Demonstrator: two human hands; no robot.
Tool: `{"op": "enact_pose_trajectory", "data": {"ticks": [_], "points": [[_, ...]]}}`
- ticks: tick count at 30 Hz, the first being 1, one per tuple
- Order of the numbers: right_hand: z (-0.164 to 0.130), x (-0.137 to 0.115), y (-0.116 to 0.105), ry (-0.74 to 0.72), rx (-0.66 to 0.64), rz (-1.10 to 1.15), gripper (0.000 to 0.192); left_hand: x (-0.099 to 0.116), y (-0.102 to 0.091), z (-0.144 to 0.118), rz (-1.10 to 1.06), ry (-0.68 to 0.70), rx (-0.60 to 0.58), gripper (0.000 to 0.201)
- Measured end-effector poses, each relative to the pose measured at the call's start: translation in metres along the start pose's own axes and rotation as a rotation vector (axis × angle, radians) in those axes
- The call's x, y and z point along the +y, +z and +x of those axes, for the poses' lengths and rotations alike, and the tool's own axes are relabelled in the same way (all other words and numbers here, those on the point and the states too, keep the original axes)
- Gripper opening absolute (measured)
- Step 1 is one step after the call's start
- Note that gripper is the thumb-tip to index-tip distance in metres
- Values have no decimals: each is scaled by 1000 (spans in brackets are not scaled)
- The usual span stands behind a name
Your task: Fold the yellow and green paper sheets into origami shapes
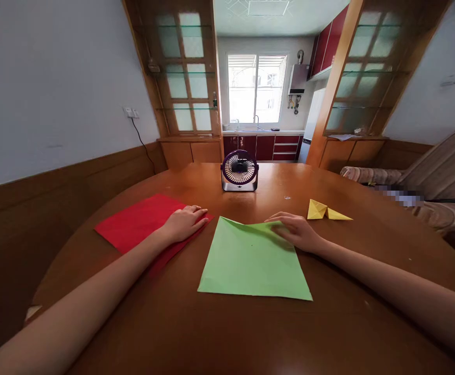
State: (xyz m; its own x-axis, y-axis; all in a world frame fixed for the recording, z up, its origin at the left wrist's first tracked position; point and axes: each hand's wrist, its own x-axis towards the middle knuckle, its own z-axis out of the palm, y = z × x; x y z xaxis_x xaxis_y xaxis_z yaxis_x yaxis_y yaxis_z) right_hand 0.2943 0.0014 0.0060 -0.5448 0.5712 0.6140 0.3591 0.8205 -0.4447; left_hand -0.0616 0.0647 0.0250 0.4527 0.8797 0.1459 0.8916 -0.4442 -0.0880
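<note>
A square sheet of light green paper lies in front of me, its far edge bowed and raised off the table. At its far right corner is my right hand, with fingers closed over the paper's edge and the thumb partly hidden. My left hand rests palm down on the red paper to the left, fingers stretched out and not gripping. Beyond my right hand sits a folded yellow paper piece with pointed ends.
A small dark purple fan stands upright on the round-ended wooden table, past the green sheet. A striped sofa is at the right. To the left are a wall and a socket with a cable.
</note>
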Motion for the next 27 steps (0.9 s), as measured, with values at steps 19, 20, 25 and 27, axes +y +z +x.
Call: {"op": "enact_pose_trajectory", "data": {"ticks": [19,20,25,27], "points": [[11,19,0,309,415,-1,52,62,1,-1,-944,61,212,37],[11,16,-1,238,434,-107,54,62,1,-1,-939,18,241,37],[9,-10,6,7,240,-418,23,61,1,0,-785,-208,311,42],[7,-19,13,-5,129,-456,20,62,-1,-1,-698,-243,308,44]]}}
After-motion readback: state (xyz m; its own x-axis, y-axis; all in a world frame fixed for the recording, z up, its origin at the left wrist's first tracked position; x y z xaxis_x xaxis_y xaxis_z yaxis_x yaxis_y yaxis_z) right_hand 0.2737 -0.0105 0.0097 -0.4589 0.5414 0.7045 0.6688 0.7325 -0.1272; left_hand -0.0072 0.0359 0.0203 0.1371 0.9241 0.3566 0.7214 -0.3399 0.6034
